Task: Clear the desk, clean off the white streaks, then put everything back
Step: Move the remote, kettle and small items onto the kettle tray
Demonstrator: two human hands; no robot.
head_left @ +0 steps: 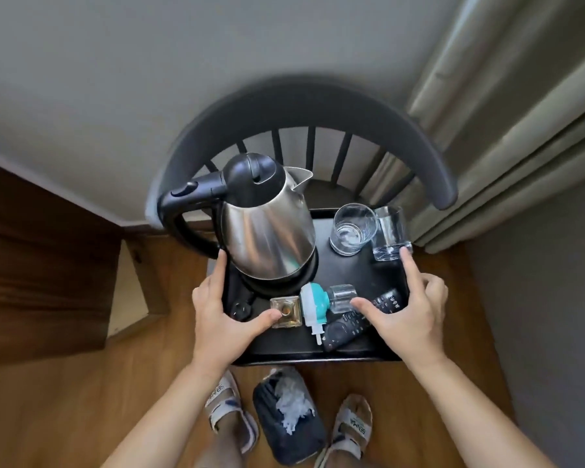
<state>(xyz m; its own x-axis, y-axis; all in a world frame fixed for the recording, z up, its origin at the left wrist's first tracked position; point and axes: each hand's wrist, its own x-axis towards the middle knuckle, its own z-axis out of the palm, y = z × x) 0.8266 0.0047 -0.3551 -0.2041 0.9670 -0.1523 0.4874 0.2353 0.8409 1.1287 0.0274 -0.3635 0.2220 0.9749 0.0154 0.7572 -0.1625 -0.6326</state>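
A black tray [358, 268] rests on the seat of a dark chair [304, 106], carrying a steel kettle [267, 228], two glasses [352, 229], a plug-in repellent [313, 307] and a remote [358, 319]. The left hand [223, 312] grips the tray's left edge, the right hand [409, 309] its right edge, fingers spread along each side and thumbs over the contents. The tray's long axis runs between the hands, equally near both. Whether it is lifted or seated cannot be told; probably seated.
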